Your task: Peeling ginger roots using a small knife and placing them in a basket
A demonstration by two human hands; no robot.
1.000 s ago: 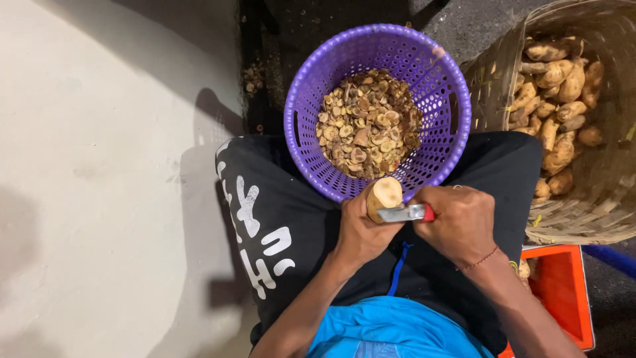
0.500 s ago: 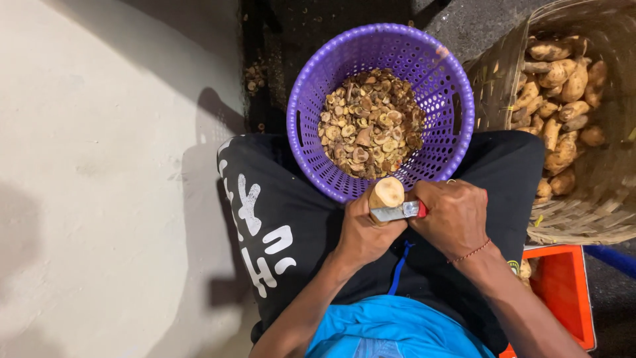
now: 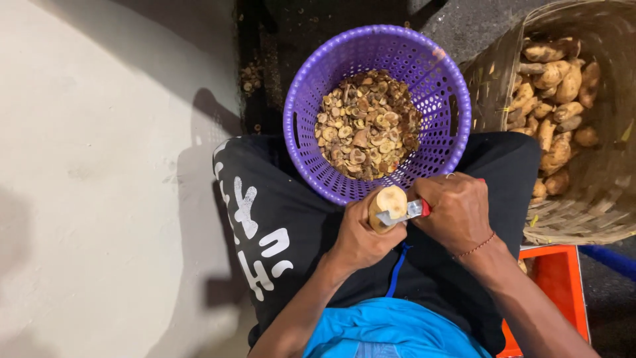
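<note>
My left hand (image 3: 361, 232) grips a pale root piece (image 3: 388, 202) with its cut end facing up. My right hand (image 3: 454, 212) holds a small knife (image 3: 411, 212) with a red handle, and its blade lies against the root's side. Both hands hover over my lap in black trousers, just below the rim of a purple perforated plastic basket (image 3: 301, 132). The basket holds several brown cut scraps (image 3: 366, 126).
A woven basket (image 3: 596, 205) at the right holds several whole tan roots (image 3: 553, 99). An orange crate (image 3: 560, 292) sits at the lower right. A pale concrete floor (image 3: 99, 166) spreads to the left, with dark ground behind the baskets.
The hands stay close together on the root; the knife blade has shifted slightly along it. The baskets have not moved.
</note>
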